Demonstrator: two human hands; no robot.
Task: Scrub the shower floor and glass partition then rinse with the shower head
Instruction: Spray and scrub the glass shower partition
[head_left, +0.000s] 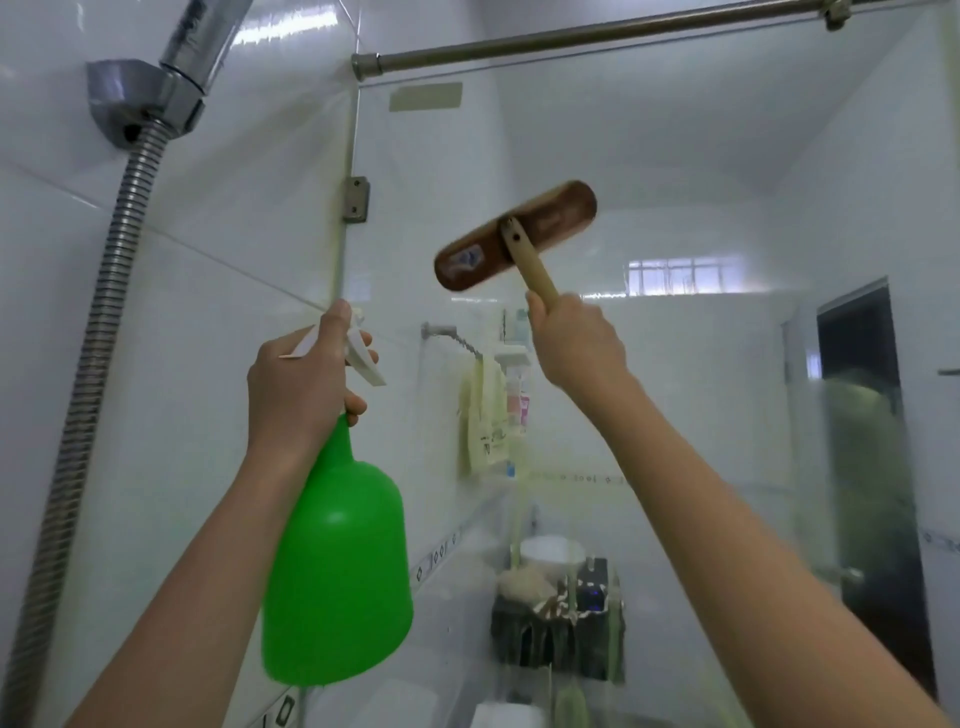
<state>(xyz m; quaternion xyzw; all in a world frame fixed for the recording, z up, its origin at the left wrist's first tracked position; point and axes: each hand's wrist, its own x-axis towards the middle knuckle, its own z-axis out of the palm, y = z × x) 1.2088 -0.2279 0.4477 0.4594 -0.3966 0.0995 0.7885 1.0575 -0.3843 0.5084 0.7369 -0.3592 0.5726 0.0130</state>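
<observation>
My left hand grips the white trigger head of a green spray bottle, held up near the wall corner. My right hand holds the pale handle of a brown wooden scrub brush, whose head is raised high against the glass partition. The chrome shower head sits in its wall bracket at the top left, with its ribbed metal hose hanging down the tiled wall. The shower floor is out of view.
A metal rod runs along the top of the glass. Through the glass I see a towel rail with a hanging cloth, a shelf of bottles, a white bowl, a dark basket and a dark doorway at the right.
</observation>
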